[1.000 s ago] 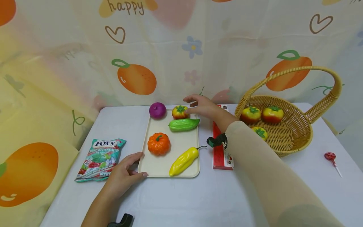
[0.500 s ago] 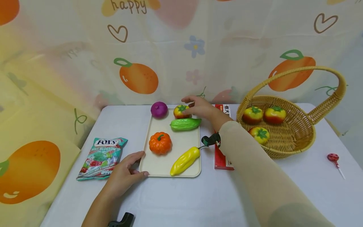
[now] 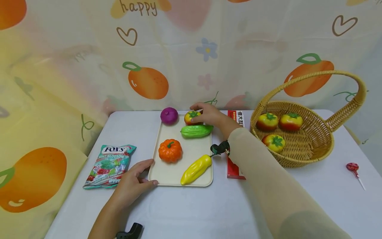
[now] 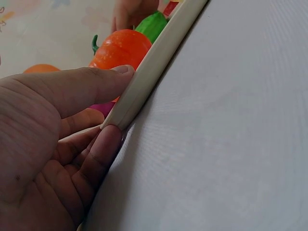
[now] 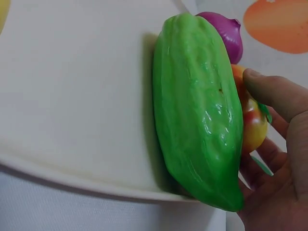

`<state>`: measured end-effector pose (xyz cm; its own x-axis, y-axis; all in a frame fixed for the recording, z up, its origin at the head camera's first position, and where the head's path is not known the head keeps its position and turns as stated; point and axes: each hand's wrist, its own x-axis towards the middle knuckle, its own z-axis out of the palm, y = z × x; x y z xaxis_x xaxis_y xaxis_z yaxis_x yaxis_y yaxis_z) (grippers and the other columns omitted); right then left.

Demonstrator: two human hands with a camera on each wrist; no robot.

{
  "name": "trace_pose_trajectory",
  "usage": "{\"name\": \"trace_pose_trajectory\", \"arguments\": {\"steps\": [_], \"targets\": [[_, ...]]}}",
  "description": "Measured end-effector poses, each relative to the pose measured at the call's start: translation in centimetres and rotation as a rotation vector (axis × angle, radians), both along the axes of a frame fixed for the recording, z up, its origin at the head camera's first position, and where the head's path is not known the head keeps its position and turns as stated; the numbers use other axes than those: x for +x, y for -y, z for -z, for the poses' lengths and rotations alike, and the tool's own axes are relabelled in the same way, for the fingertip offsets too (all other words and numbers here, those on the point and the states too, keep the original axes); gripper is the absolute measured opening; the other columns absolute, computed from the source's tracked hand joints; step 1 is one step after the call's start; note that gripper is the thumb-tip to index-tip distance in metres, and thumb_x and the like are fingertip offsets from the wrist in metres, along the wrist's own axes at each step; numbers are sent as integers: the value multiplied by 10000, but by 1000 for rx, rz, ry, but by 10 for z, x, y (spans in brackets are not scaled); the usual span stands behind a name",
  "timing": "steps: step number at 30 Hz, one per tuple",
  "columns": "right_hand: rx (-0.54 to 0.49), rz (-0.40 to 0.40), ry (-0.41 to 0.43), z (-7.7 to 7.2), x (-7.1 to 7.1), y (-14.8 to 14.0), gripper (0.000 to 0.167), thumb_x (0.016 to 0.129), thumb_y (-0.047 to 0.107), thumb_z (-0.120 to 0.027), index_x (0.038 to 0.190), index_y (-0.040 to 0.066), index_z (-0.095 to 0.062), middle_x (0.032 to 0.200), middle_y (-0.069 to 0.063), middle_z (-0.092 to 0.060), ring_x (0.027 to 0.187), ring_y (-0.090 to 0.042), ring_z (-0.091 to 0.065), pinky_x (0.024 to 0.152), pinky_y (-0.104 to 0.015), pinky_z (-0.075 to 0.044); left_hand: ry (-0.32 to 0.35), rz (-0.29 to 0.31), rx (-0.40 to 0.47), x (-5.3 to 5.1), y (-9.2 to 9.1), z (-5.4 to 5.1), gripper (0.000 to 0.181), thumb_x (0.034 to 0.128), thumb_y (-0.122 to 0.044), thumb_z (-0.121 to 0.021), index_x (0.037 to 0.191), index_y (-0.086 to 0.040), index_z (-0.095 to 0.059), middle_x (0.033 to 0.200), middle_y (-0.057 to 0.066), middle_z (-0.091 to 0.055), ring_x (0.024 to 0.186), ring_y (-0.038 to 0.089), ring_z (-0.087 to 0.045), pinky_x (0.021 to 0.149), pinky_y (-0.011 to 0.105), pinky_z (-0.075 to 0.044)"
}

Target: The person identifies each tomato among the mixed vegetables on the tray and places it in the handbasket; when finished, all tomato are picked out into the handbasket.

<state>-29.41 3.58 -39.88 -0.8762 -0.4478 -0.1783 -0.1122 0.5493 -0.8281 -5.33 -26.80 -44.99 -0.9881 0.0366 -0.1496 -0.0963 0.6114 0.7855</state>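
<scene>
A cream tray [image 3: 185, 169] lies in the middle of the table. My left hand [image 3: 131, 182] grips its near left corner; in the left wrist view the thumb [image 4: 91, 89] lies over the rim, with fingers below. At the far right corner my right hand [image 3: 210, 116] holds a red-and-yellow tomato [image 3: 192, 117], thumb on one side and fingers behind. A green bitter melon [image 5: 199, 110] lies right beside that tomato. Also on the tray are an orange pumpkin [image 3: 170, 151] and a yellow pepper [image 3: 195, 170]. A purple onion [image 3: 169, 116] sits at the far left corner.
Right of the tray stands a wicker basket [image 3: 307, 147] with a tall handle and 3 tomatoes [image 3: 274, 142] inside. A red box [image 3: 234, 171] lies partly under my right arm. A candy bag [image 3: 110, 166] is at the left, a lollipop [image 3: 353, 167] at the far right.
My right hand has moved slightly left and closed in around the tomato at the tray's far edge. The left hand stays at the tray's corner; the view has shifted a little.
</scene>
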Motion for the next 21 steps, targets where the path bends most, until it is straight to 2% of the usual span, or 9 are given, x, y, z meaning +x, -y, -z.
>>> {"name": "trace_pose_trajectory", "arguments": {"steps": [14, 21], "targets": [[30, 0, -23, 7, -3, 3, 568, 974, 303, -805, 1492, 187, -606, 1484, -23, -595, 1320, -286, -540, 1131, -428, -460, 7, 2, -3, 0, 0, -2, 792, 849, -171, -930, 1554, -124, -571, 1588, 84, -533, 909, 227, -635, 798, 227, -590], [33, -18, -45, 8, -2, 2, 592, 986, 309, -786, 1519, 153, -582, 1502, -47, -586, 1317, -296, -540, 1130, -428, -462, 15, -1, 3, 0, 0, -2, 789, 853, -170, -928, 1554, -122, -570, 1585, 86, -535, 930, 230, -635, 805, 226, -589]]}}
